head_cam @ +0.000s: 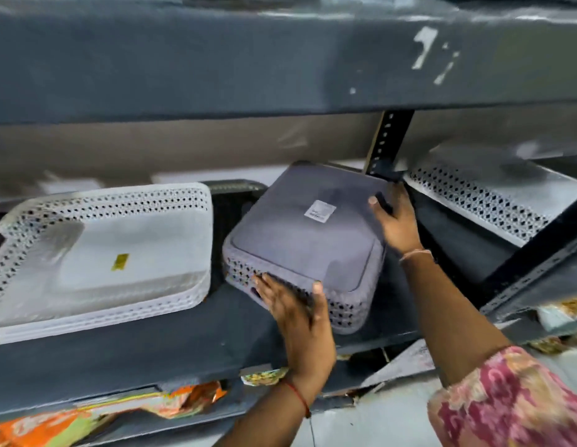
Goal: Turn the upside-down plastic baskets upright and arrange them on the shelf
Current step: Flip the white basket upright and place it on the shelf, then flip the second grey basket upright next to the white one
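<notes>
Currently both hands grasp the upside-down grey basket stack (300,246) tilted on the dark shelf (152,356), left hand (297,314) at its near corner, right hand (396,221) on the far edge, white baskets (97,253) upright just beside it.

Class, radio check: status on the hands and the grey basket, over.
Left hand on near side of grey basket stack, right hand on far corner. Stack upside down, tilted. White basket stack close alongside, upright post behind.
</notes>
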`<state>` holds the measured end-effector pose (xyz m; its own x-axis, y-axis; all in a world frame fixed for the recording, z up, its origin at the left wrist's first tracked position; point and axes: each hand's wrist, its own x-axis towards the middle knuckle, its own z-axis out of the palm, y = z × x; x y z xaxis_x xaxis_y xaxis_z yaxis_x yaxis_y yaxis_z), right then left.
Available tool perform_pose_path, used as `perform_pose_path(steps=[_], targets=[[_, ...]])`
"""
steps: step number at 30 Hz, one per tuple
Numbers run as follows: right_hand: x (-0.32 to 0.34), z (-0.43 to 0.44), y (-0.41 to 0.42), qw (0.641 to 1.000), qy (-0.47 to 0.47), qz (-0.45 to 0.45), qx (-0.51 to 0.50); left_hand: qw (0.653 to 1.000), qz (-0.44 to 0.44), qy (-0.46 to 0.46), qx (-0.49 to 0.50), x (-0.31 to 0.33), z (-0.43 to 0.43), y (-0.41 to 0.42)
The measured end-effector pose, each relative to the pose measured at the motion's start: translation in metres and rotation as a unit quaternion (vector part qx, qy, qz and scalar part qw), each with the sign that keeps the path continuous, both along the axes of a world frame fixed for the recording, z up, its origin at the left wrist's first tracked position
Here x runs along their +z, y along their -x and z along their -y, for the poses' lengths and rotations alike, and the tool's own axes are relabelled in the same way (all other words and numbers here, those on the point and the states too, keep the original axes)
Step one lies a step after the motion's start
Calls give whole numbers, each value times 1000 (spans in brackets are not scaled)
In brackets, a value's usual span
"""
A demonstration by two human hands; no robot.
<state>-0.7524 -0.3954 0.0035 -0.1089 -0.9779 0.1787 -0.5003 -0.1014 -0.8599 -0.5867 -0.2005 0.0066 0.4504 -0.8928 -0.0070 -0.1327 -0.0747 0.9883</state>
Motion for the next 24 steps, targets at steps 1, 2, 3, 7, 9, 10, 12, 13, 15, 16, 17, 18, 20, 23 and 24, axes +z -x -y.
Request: perform_pose_path(steps=[1,2,3,7,9,10,12,13,15,16,17,18,20,23,24], targets=[[-6,6,7,997,-15,73,-17,1000,-8,-9,7,-1,6,3],[-1,5,7,989,-34,139,-27,1000,-14,-13,13,-1,11,4],[3,6,9,980,-50,192,-30,1000,-21,-13,17,-1,15,5],[10,14,11,954,-105,276,-62,999,-16,-6,30,-9,24,-7],[1,25,13,953,-120,275,-48,999,-15,-13,40,-11,27,-12],[-7,32,16,956,-126,263,-33,999,-15,-11,39,-11,28,-13],[-8,31,11,956,-134,259,-14,999,-11,3,30,-14,28,-15],[-4,27,8,955,-129,266,-16,999,-12,10,29,-15,28,-17],[-9,27,9,954,-118,272,-44,999,-26,6,33,-15,31,-20],[-16,30,13,955,-110,270,-58,999,-38,2,35,-15,33,-21],[-20,28,14,956,-107,265,-67,998,-50,1,34,-14,35,-23],[-20,22,12,955,-97,269,-74,998,-61,0,30,-13,36,-26],[-15,3,7,955,-70,275,-87,995,-94,8,19,-12,37,-35],[-15,-22,4,956,-40,266,-116,992,-124,2,-9,-18,39,-53],[-17,-28,4,959,-25,255,-121,992,-123,-8,-17,-19,39,-59]])
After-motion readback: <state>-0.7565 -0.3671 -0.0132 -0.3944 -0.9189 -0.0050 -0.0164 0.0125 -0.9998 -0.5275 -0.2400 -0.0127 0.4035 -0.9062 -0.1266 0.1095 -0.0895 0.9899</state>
